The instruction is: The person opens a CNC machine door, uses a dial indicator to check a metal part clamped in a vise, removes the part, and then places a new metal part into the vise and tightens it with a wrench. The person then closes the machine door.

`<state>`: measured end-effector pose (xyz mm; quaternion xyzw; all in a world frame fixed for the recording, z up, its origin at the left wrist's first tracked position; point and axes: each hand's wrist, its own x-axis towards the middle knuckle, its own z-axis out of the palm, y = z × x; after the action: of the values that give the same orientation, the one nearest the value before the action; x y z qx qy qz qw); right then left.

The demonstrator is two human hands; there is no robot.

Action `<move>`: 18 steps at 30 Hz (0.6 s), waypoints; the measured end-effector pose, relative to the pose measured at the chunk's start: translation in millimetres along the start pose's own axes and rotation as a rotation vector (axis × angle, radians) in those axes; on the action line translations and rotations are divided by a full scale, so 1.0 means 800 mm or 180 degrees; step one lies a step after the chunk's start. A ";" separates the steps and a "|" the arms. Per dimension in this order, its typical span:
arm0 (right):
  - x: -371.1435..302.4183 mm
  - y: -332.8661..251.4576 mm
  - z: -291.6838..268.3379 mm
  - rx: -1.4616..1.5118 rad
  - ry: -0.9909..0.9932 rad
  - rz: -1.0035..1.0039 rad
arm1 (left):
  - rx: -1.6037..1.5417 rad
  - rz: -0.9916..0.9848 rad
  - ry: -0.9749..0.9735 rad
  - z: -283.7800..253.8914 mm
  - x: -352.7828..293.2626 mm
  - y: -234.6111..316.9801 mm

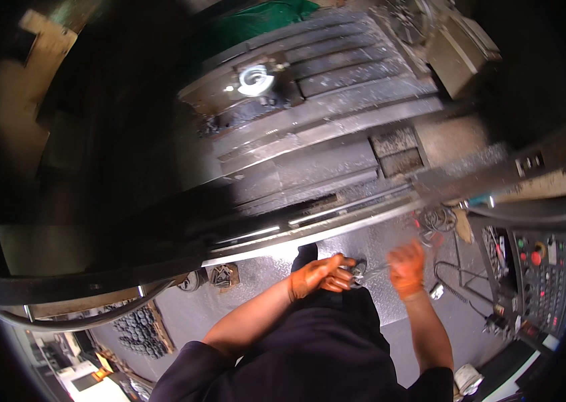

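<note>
— Head view: what was held?
— Your orange left hand [323,275] grasped a small silvery metal piece [359,271] before your dark-clothed torso [296,352]; your blurred orange right hand [407,268] was curled, contents unclear.
— Progress?
— Handling seemed midway; piece wasn't set down, remainder undeterminable.

Far, the slotted machine table [360,57], bare grey metal, streaked and glinting; on it, a bright, smooth, metallic-looking ring [263,85]; beyond, a creased green sheet [266,20], cloth or plastic; near, my shirt [309,348], dark matt cloth; beneath my hands, textured floor plating [386,303] with a dull metallic sheen.
</note>
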<state>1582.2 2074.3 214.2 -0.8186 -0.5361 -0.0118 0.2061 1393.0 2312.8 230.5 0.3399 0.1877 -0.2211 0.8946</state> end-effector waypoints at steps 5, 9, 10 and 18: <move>0.218 -0.102 0.045 0.0266 0.0164 -0.0430 | 0.0229 -0.0409 0.0409 -0.014 -0.022 0.082; 0.339 -0.131 0.086 0.1628 0.0828 0.1126 | -0.0472 0.0949 0.0198 -0.066 -0.004 0.125; 0.356 -0.128 0.087 0.2323 0.0205 0.1403 | -0.0550 0.1087 0.0167 -0.074 0.004 0.146; 0.519 -0.074 0.080 -0.0170 -0.1934 0.1232 | 0.1040 0.0909 0.1034 -0.193 0.107 0.217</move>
<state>1693.9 2479.1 274.9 -0.8761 -0.4074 0.2573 0.0143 1525.9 2513.0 172.2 0.5338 0.2408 -0.0626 0.8082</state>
